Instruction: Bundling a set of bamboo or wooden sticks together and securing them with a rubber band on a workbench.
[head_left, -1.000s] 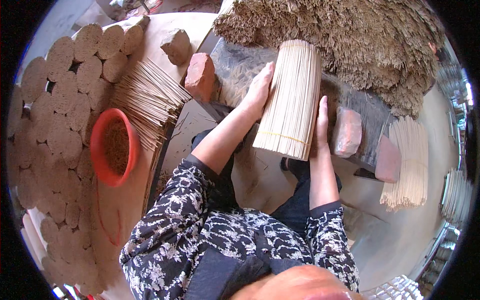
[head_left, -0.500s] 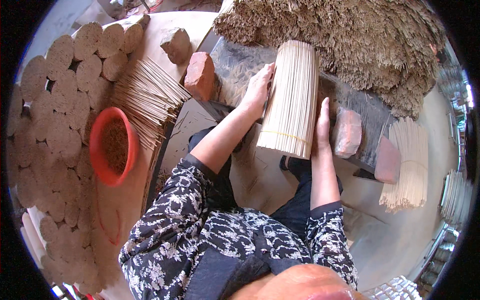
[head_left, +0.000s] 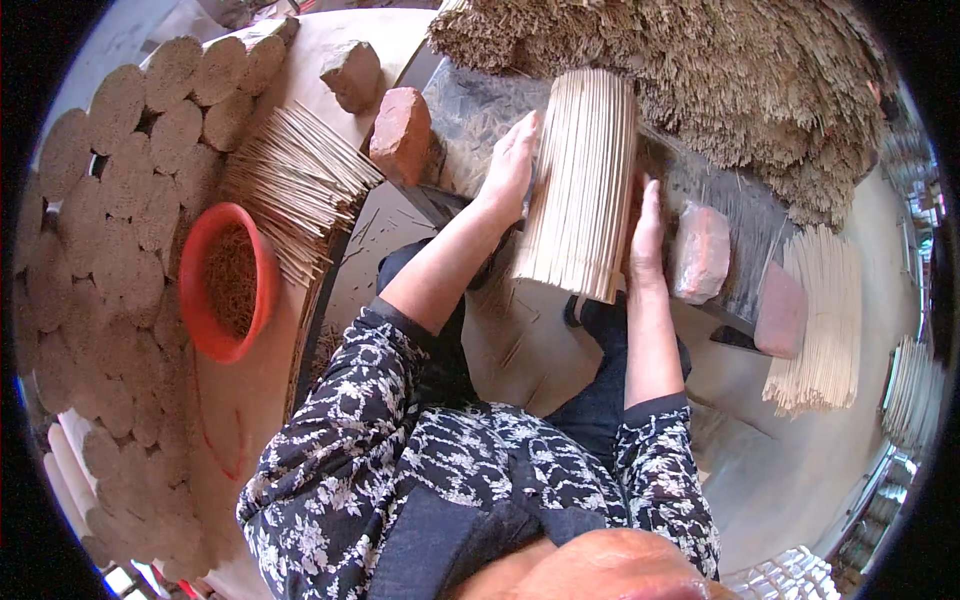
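Note:
A thick bundle of thin pale sticks (head_left: 580, 185) is held lengthwise between my two hands, its near end over my lap. My left hand (head_left: 512, 170) lies along its left side with fingers stretched forward. Against the right side presses my right hand (head_left: 648, 235), thumb up; its other fingers are mostly hidden by the bundle. Under and beyond the bundle is a dark, worn work board (head_left: 480, 115). On it, a red brick (head_left: 400, 135) stands left of my left hand, and a plastic-wrapped brick (head_left: 700, 253) sits right of my right hand.
A large heap of brown-coated sticks (head_left: 680, 90) covers the far side. Leftward are stacked round brown bundles (head_left: 130, 220), an orange bowl (head_left: 262, 290) of brown bits, loose sticks (head_left: 300, 180) and a stone block (head_left: 351, 75). Rightward lie a flat reddish block (head_left: 780, 312) and pale sticks (head_left: 822, 330).
The yellow band seen around the bundle's near end no longer shows. The bundle sits slightly higher in view, and both hands stay at its sides.

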